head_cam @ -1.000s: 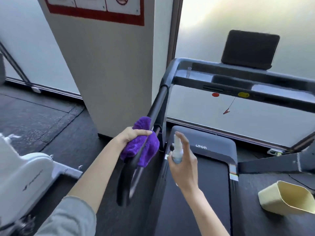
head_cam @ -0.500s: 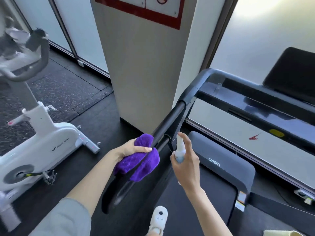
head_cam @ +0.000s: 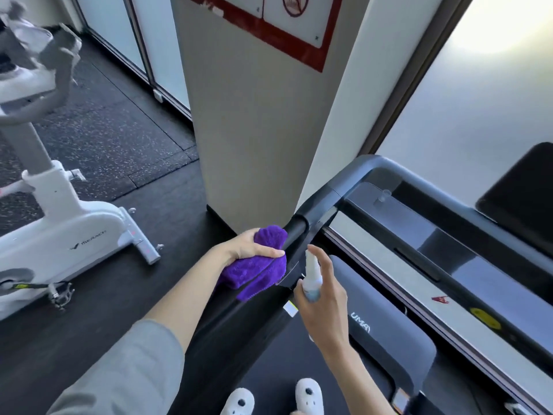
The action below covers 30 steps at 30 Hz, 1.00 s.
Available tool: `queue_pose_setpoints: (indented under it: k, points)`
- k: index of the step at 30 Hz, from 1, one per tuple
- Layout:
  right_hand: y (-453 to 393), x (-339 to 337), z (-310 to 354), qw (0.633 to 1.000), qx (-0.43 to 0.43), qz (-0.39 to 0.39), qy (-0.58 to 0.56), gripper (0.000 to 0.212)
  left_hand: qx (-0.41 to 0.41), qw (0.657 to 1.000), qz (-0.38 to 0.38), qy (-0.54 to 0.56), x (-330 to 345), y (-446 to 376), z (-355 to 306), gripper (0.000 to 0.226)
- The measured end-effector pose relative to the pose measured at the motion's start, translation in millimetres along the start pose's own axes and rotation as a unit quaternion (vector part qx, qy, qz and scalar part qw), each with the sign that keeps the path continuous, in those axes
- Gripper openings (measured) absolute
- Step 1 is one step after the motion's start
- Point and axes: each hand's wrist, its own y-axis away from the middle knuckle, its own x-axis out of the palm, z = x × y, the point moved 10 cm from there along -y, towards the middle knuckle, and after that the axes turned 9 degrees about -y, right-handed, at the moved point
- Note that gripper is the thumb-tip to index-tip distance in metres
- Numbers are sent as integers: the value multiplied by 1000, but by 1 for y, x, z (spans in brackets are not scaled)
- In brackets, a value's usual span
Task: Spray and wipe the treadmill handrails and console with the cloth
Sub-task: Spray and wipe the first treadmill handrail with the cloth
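My left hand (head_cam: pixel 250 246) grips a purple cloth (head_cam: pixel 257 269) wrapped over the treadmill's black left handrail (head_cam: pixel 236 319), near its upper end. My right hand (head_cam: pixel 324 298) holds a small white spray bottle (head_cam: pixel 311 280) upright just right of the cloth, index finger on the nozzle top. The dark console bar (head_cam: pixel 443 244) runs from the rail's top corner to the right, with a black screen (head_cam: pixel 520 193) behind it.
A white pillar (head_cam: pixel 257 139) with a red-framed sign stands right behind the rail. A white exercise bike (head_cam: pixel 59 223) sits on the dark floor at left. My feet in white slippers (head_cam: pixel 308 396) are on the treadmill belt, the motor cover (head_cam: pixel 386 330) ahead.
The view has swung left and down, bringing the bike and slippers into sight. My left hand slid the cloth up the handrail toward its top; the right hand followed with the bottle.
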Motion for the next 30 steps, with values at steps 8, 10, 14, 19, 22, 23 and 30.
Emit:
queue_pose_setpoints:
  k: [8, 10, 14, 19, 22, 23, 30]
  points:
    - [-61, -43, -23, 996, -53, 66, 6, 74, -22, 989, -92, -111, 4, -33, -45, 90]
    - [-74, -49, -29, 994, -57, 93, 1, 73, -54, 976, -136, -162, -3, -23, -38, 92]
    - [-87, -49, -27, 988, -73, 134, -12, 71, -73, 944, -206, -247, -8, -8, -36, 98]
    - [-89, -29, -18, 982, -87, 165, -12, 74, -86, 882, -284, -367, -14, 28, -28, 94]
    - [-87, -10, -14, 978, -92, 187, -4, 74, -70, 816, -378, -431, -9, 68, -25, 92]
    - [-85, -5, -12, 977, -93, 192, -6, 74, -63, 793, -407, -450, -5, 83, -22, 92]
    - [-82, -5, -21, 981, -73, 177, -25, 69, -83, 751, -454, -471, -10, 141, 8, 99]
